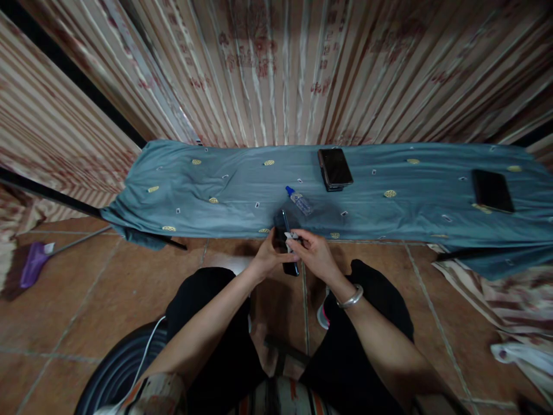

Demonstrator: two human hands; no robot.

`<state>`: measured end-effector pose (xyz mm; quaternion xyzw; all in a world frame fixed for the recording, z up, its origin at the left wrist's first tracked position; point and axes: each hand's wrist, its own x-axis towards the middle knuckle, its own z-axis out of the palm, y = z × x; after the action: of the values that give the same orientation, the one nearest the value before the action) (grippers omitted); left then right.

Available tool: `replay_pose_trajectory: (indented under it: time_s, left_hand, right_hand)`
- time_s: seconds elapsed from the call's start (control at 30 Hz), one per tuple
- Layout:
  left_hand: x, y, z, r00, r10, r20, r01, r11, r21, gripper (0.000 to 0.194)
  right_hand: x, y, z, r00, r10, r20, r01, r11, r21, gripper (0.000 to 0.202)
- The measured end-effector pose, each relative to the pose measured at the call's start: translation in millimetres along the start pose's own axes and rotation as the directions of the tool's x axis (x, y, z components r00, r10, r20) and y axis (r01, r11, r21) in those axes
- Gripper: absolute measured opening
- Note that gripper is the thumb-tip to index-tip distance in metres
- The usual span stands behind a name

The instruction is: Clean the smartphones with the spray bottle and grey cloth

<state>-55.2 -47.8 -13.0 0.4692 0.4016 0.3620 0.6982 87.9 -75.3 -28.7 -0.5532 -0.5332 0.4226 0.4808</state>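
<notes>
My left hand [268, 253] is wrapped round a dark phone [291, 268], held on its edge just off the front of the cloth-covered table [242, 216]. My right hand [317, 252] pinches a small whitish cloth or tissue [292, 237] against the phone's side. Behind the hands, a clear bottle with a blue cap [301, 203] lies on the cloth. Further back sits a stack of dark phones [336, 168], and another dark device [493, 191] lies flat at the right.
A striped curtain [268, 69] hangs behind the table. My knees are below its front edge. On the tiled floor are a purple brush head with a long handle [35, 264] at the left and a black round ridged object [116, 369] at the lower left.
</notes>
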Motion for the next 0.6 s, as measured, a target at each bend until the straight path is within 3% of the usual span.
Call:
replay_pose_trajectory:
  time_s: [0.23, 0.33, 0.47, 0.6]
  left_hand:
    - [-1, -8, 3.3, 0.997, -0.002, 0.082, -0.003, 0.999, 0.053, 0.092]
    - [-4, -14, 3.2, 0.996, 0.035, 0.086, -0.048, 0.987, 0.155, 0.1]
    - [-5, -21, 1.0, 0.988, 0.121, 0.098, -0.145, 0.942, 0.302, 0.112]
    - [-5, -19, -1.7, 0.977, 0.162, 0.138, -0.205, 0.885, 0.418, 0.118]
  right_hand:
    - [3, -1, -1, 0.997, 0.047, -0.054, -0.044, 0.998, 0.055, 0.032]
    - [7, -3, -4, 0.992, 0.078, -0.098, -0.066, 0.991, 0.116, 0.034]
    - [13, -8, -7, 0.973, 0.159, -0.17, -0.105, 0.951, 0.289, 0.038]
    - [17, -10, -13, 0.96, 0.248, -0.13, -0.159, 0.865, 0.476, 0.035]
